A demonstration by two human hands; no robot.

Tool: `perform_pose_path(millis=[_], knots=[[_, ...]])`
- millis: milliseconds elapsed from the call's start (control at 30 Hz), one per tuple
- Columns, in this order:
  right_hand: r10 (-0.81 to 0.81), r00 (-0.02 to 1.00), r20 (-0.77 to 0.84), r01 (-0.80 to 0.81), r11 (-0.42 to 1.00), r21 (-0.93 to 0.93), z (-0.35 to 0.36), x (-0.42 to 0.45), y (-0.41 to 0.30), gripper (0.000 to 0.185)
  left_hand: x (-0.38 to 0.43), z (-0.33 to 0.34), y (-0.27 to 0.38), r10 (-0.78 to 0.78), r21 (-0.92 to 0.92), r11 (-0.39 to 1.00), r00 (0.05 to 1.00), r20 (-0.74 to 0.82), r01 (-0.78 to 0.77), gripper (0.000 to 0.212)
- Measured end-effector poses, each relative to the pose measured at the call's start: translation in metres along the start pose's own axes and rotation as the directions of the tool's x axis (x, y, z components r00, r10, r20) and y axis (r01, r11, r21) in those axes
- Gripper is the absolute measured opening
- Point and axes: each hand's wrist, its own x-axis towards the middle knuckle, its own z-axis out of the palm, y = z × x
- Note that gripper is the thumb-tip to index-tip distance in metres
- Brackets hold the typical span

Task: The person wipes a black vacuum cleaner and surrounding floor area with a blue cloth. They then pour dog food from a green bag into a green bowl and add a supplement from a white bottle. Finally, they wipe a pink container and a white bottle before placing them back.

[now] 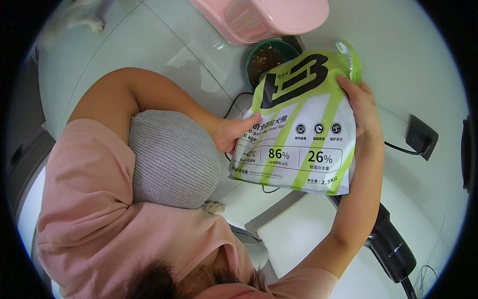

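Observation:
Both of my hands hold a green and white dog food bag, tilted, with its printed front facing up. My left hand grips its left edge, thumb on the front. Near the upper right edge, below the folded-looking top, my right hand grips the bag with its thumb on the front; the other fingers are mostly hidden. Just beyond the bag stands a green round pot holding brown, crumbly contents with paler bits; the bag covers part of it. I cannot tell whether the bag's top is unsealed.
A pink plastic container stands on the tiled floor behind the pot. A black wall socket has a cord plugged in. A black appliance is beside my right arm. My bent knee is at left; an animal's paw shows at top left.

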Motion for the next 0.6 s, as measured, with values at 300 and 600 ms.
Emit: perform_pose_path(millis=[300,600], knots=[[0.017,1.000,-0.014,-0.020,0.953,-0.303,0.010,-0.018,0.005,0.026,0.004,0.004,0.007,0.017,0.148,0.989,1.000,0.022,-0.020,0.060],[0.058,0.998,0.028,-0.063,0.971,0.230,-0.009,-0.018,0.032,0.024,0.013,-0.032,-0.005,0.077,-0.214,0.975,0.991,0.114,-0.051,0.062]])
